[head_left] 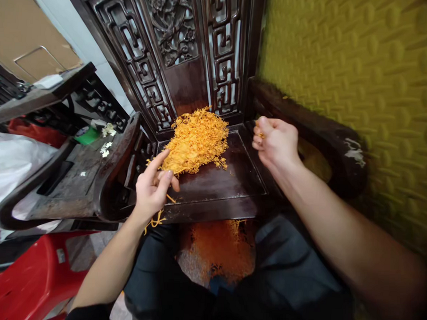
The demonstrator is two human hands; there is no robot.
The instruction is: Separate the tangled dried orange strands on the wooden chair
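Note:
A heap of orange-yellow branching sprigs (200,143), thin and tangled, lies on the seat of a dark wooden chair (233,184). At the heap's near left edge is my left hand (152,185), its index finger and thumb apart and the other fingers curled. Yellow strands (156,222) hang below that hand and seem to come from its curled fingers, though the palm is hidden. My right hand (276,139) is raised near the right armrest (307,121), fingers closed in a pinch. A small yellow bit (261,134) shows between them.
Behind the heap rises a carved chair back (183,83). Orange-brown material (223,250) lies below the seat between my legs. To the left stand another wooden chair (74,187) with white flower pieces (105,149) and a green roll (87,134), and a red plastic stool (31,279). A yellow textured surface (345,57) borders the right.

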